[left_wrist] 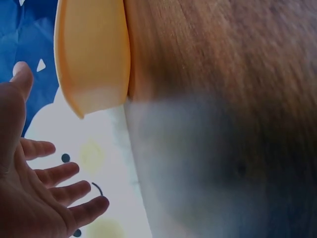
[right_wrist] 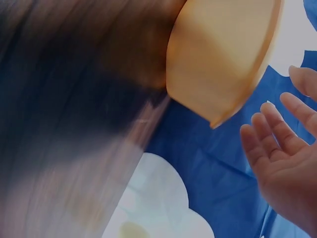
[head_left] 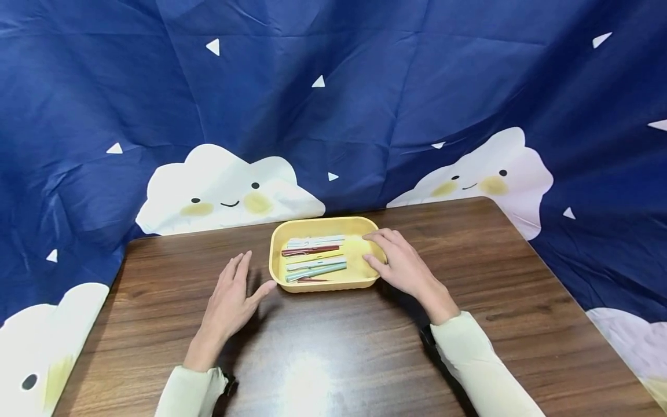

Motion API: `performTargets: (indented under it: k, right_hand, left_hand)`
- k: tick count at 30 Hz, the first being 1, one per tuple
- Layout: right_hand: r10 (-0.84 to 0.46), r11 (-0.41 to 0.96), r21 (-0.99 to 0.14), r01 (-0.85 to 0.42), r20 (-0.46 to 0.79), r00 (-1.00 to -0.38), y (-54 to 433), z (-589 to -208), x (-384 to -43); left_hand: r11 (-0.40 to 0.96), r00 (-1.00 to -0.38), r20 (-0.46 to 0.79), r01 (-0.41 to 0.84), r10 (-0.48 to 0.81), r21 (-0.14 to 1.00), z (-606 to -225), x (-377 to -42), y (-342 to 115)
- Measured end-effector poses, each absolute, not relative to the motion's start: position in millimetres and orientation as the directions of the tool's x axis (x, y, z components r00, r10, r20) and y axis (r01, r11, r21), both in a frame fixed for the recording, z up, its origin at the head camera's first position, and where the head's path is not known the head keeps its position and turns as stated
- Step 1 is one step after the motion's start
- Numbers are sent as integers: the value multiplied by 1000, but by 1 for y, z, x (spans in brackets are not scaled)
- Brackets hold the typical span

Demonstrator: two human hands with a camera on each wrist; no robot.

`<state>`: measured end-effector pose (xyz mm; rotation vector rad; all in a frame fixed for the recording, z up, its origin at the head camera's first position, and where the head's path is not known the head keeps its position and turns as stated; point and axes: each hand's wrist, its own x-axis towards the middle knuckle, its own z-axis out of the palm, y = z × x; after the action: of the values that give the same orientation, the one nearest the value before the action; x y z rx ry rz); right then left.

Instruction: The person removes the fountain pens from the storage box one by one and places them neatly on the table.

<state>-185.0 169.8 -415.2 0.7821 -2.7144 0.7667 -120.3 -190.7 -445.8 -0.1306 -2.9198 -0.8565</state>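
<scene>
A yellow plastic bin with rounded corners stands near the table's back edge. Several pens lie side by side in its left and middle part, among them a dark red pen, a yellow pen and a teal pen. My left hand is spread just left of the bin, thumb toward its front left corner. At the bin's right end, my right hand reaches with loosely bent fingers that overlap the rim in the head view. The right wrist view shows that hand holding nothing, apart from the bin wall.
The bin stands on a dark brown wooden table, which shines with a bright reflection at the front. Behind it hangs a blue cloth printed with white clouds and triangles, meeting the table's back edge.
</scene>
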Motion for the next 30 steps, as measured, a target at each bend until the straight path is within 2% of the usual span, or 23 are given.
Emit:
performTargets:
  k: [14, 30]
  right_hand:
    - [-466, 688, -480, -544, 281, -839, 147, -423, -189]
    - [-499, 688, -500, -526, 199, -843, 135, -431, -191]
  left_hand:
    - [788, -993, 95, 114, 71, 605, -453, -122, -186]
    - [661, -995, 54, 95, 82, 745, -454, -123, -182]
